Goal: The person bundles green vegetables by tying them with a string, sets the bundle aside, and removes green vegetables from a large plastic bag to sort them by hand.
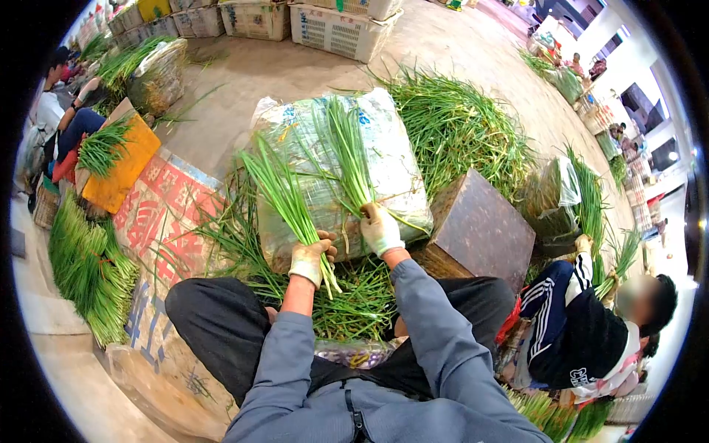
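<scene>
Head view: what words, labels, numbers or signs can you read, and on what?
"CH", then unclear: co-worker's dark top.
Large red-and-white lettering, too distorted to read: cardboard sheet.
Blue marks, unreadable: plastic-wrapped bale.
Reddish print, too small and blurred: white crate.
I can make out no numbers.

Open floor (295, 70) beyond wrapped bale (395, 148), obstructive brown box (487, 229) rightward

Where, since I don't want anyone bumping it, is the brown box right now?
In the head view, the brown box sits right of centre, between the plastic-wrapped bale and the bagged stalks, just beyond the person's right knee.
</scene>
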